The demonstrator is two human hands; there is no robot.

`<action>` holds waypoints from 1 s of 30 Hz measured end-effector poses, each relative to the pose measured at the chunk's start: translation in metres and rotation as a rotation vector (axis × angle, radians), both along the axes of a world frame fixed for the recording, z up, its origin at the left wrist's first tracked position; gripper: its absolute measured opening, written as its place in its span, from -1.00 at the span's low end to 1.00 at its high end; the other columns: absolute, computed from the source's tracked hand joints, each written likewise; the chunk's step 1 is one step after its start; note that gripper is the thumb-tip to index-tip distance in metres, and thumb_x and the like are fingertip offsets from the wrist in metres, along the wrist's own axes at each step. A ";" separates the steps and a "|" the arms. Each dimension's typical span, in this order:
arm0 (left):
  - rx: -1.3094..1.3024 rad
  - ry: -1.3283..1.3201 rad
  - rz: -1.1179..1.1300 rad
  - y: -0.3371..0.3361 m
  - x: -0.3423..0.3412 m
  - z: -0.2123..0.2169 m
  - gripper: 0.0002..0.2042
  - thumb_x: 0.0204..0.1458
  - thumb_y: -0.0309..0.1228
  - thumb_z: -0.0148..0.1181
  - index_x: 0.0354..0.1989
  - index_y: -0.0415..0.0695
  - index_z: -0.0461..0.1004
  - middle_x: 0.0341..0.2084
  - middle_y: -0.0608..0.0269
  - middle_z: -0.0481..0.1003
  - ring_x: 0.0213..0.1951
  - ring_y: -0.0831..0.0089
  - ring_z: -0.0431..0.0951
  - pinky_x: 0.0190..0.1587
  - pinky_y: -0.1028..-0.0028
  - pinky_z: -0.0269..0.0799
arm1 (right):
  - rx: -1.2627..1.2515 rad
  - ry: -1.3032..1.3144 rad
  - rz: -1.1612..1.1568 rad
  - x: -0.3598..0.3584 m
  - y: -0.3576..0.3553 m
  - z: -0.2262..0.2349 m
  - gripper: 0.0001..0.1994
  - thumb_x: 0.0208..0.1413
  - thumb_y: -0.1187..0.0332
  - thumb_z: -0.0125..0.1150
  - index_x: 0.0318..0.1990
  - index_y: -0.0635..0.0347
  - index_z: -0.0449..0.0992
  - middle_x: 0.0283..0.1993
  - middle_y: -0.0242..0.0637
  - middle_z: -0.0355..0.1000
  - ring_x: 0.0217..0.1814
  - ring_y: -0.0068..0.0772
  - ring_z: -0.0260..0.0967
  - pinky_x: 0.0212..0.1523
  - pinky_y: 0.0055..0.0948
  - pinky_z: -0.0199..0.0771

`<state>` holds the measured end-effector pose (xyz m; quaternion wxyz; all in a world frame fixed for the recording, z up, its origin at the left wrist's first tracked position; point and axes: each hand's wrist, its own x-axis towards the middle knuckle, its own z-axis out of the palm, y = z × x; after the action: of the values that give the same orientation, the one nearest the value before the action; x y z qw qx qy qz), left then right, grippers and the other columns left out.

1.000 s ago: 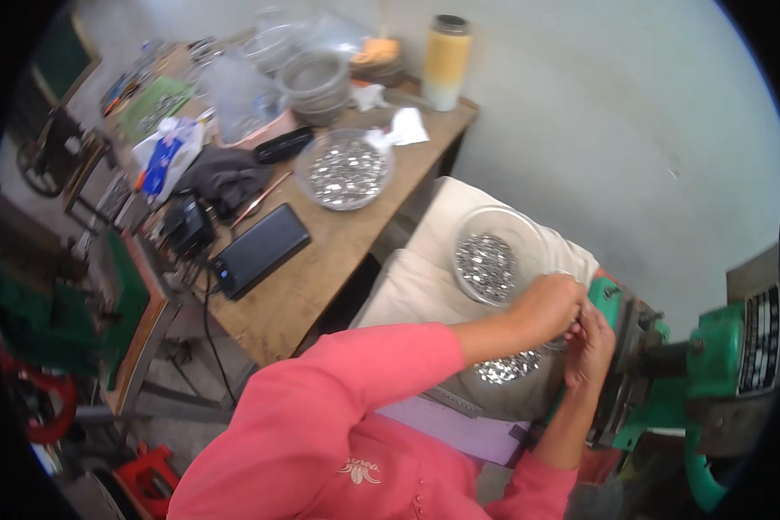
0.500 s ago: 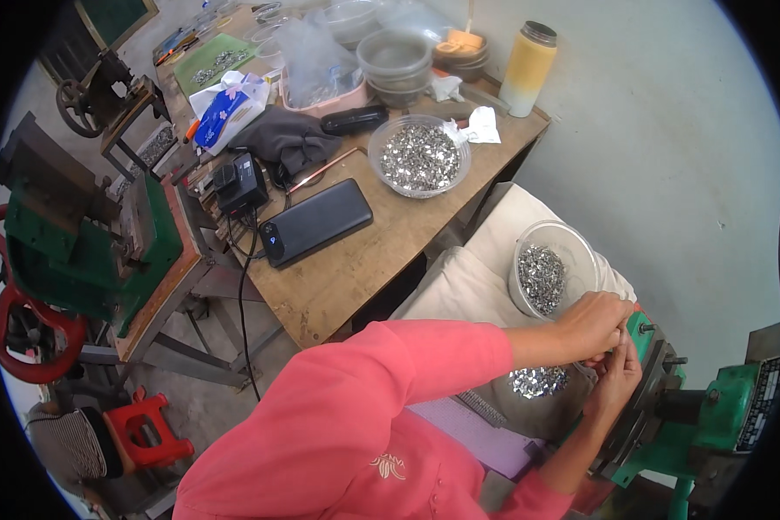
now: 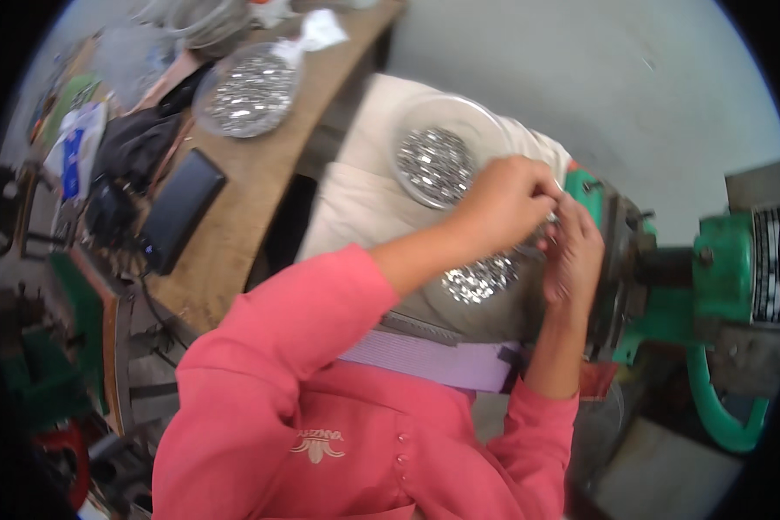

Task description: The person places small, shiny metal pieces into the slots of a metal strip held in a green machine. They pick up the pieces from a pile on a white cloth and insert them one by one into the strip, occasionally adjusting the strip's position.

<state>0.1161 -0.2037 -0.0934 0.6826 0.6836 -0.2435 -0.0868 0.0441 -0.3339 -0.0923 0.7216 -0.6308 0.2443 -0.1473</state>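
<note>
My left hand [image 3: 507,204] reaches across with its fingers pinched together, over the right rim of a clear round tub [image 3: 498,130] partly filled with small shiny metal pieces [image 3: 438,165]. My right hand [image 3: 575,251] meets it, fingers curled up against the left fingertips. Whatever lies between the fingers is too small and blurred to name. Below the hands, a second heap of glittering metal pieces [image 3: 479,279] rests on the cloth-covered surface [image 3: 355,204]. Close to the right of my right hand stands a green machine [image 3: 724,264] with a dark metal bed.
On the wooden table [image 3: 243,217] to the left are another tub [image 3: 247,91] of metal pieces, a black power bank [image 3: 182,208] and a dark cloth [image 3: 134,147]. A purple ridged strip [image 3: 425,360] lies across in front of my body. Further green machinery [image 3: 35,360] stands far left.
The view has swung to the right, so the table and tubs sit further left in it. My hands stay together at the fingertips; the right palm shows more now.
</note>
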 end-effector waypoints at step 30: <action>0.631 -0.371 -0.120 0.163 -0.122 -0.047 -0.67 -0.20 -0.41 0.47 -0.20 -0.08 0.56 0.05 0.26 0.50 0.16 0.17 0.46 0.17 0.16 0.28 | -1.190 -0.190 0.495 -0.078 0.084 -0.044 -0.85 -0.14 0.39 0.50 -0.36 0.02 0.66 -0.36 -0.46 0.45 -0.26 -0.33 0.37 -0.26 -0.32 0.28</action>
<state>-0.0060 -0.0411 -0.1405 0.3760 0.8491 -0.3638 -0.0721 -0.0339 -0.2494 -0.1367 0.2801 -0.9445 -0.0964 -0.1420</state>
